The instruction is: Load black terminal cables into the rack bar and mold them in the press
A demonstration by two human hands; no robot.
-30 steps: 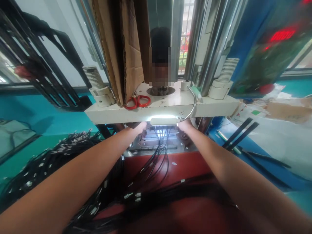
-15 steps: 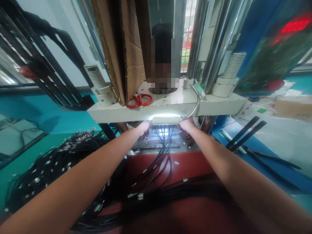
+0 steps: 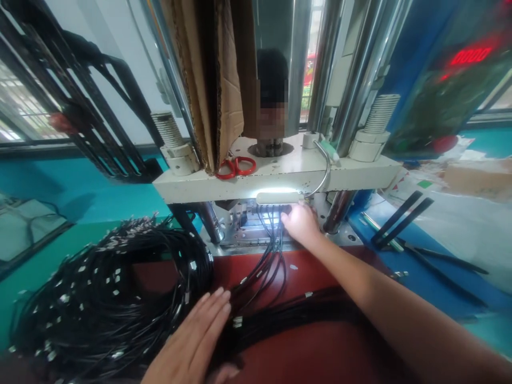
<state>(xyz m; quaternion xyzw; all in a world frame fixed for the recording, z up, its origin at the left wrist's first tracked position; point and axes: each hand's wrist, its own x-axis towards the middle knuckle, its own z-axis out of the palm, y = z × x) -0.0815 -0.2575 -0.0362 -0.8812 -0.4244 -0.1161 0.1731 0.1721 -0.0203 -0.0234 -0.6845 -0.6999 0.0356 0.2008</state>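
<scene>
My left hand (image 3: pixel 202 330) lies low in the view, fingers stretched out and close together, beside a bundle of black cables (image 3: pixel 296 314). It holds nothing visible. My right hand (image 3: pixel 302 223) reaches under the press plate, fingers curled and thumb toward the cables. Whatever it grips is hidden. Several black cables (image 3: pixel 273 242) run out of the lit metal mould (image 3: pixel 248 234) over the red table surface (image 3: pixel 308 352). Just above my right hand, a small white lamp (image 3: pixel 278 198) shines onto the mould.
Red-handled scissors (image 3: pixel 245 166) lie on the cream press plate (image 3: pixel 280 181) beside cardboard (image 3: pixel 230 90). A large coil of black cables (image 3: pixel 100 298) sits at left. Dark pliers (image 3: pixel 448 258) and two upright black handles (image 3: pixel 404 216) are on the blue surface at right.
My left hand has drawn back from the press to the cables on the table, fingers stretched. My right hand has shifted slightly left and toward me, near the cables at the mould.
</scene>
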